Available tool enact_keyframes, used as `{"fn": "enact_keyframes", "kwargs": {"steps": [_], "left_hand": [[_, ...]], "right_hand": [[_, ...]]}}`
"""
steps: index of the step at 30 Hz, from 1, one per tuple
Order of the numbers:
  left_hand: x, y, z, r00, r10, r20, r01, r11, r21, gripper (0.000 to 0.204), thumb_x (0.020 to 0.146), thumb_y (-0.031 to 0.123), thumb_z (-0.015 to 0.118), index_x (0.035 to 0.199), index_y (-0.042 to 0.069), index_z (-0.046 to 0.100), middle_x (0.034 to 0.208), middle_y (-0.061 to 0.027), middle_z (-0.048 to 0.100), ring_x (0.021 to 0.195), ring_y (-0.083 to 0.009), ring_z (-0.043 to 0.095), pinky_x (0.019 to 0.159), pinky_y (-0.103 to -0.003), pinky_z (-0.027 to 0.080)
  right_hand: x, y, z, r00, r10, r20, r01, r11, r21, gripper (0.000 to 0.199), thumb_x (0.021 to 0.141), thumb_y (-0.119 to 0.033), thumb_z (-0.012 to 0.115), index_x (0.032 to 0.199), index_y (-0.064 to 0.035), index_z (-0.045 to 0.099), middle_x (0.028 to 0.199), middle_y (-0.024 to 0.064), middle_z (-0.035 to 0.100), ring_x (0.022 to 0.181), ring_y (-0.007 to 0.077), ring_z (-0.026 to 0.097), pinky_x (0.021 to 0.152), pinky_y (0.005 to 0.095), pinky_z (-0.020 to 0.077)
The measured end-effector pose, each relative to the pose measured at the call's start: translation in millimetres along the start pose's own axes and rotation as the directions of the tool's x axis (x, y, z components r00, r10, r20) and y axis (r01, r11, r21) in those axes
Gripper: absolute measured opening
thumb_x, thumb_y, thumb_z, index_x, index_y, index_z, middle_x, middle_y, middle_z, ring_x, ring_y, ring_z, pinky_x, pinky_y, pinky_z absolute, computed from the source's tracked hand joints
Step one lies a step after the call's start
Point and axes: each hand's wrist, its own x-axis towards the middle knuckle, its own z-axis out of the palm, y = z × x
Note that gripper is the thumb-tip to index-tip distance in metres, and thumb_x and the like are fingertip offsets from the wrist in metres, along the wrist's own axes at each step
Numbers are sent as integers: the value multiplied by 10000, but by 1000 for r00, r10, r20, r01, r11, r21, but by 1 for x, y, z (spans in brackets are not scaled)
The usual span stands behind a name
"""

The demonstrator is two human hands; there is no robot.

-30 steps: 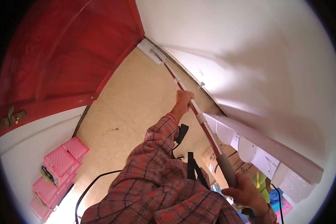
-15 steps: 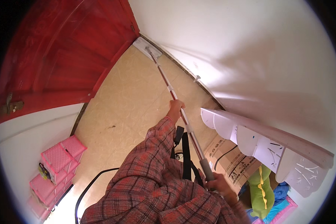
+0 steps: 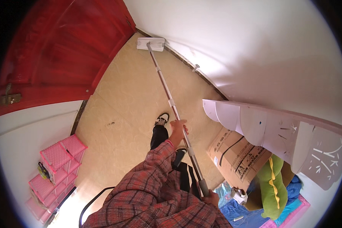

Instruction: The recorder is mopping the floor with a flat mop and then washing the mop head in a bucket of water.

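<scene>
A flat mop (image 3: 164,84) with a long silver and dark-red pole slants across the view, held in both my hands. My left hand (image 3: 177,129) wraps round the middle of the pole. Lower down, my right hand (image 3: 211,198) is closed at the grey grip on the pole's end, its fingers partly hidden. The white rectangular mop head (image 3: 159,44) lies flat on the tan floor (image 3: 117,91), near the corner between the red door and the white wall.
The red door (image 3: 64,53) stands at the left. Pink dotted drawers (image 3: 57,155) are below it. Along the right wall (image 3: 231,41) are a door stop (image 3: 195,67), a pale shelf (image 3: 250,121), a cardboard box (image 3: 235,155) and a green plush toy (image 3: 273,190). My shoe (image 3: 162,119) is on the floor.
The mop head has turned level and pulled slightly back from the corner. Both hands have come nearer to me, the right one also leftward. My shoe has come into view.
</scene>
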Motion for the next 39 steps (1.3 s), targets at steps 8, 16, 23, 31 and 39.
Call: {"fn": "enact_keyframes", "kwargs": {"steps": [8,16,23,31,39], "left_hand": [[25,-11,-22,911,-86,403,167,971,-171,284,719,188,584,517,89,410,455,-60,398,383,-230,444,391,-400,384],[58,-30,-15,765,-80,639,261,946,-194,227,696,188,491,507,111,391,447,-46,364,395,-228,410,400,-395,354],[37,-107,-20,657,-148,739,408,894,-184,182,644,146,516,532,87,385,451,-80,369,383,-261,417,363,-444,378],[-8,-174,-9,818,-371,441,364,926,104,119,675,99,554,717,15,482,529,-104,439,452,-269,482,468,-477,428],[-29,-127,10,986,-106,131,60,946,317,148,637,14,642,649,21,495,553,-93,429,405,-237,463,377,-408,397]], "right_hand": [[22,17,47,969,-85,-231,90,996,9,312,581,-248,663,708,-28,483,649,183,561,612,385,559,539,472,431],[16,2,57,967,87,-239,-58,990,127,223,555,-156,622,670,-26,482,581,188,547,575,398,543,534,474,418],[-37,38,70,919,308,-244,-297,951,83,300,525,-196,703,687,-40,505,628,150,563,598,365,552,549,460,414],[-57,128,79,920,390,42,-387,888,248,309,526,-191,701,754,0,617,571,134,575,576,140,557,539,343,436],[-81,104,20,778,68,625,-517,636,573,244,711,-245,683,844,-83,558,727,120,638,550,303,597,452,367,442]]}}
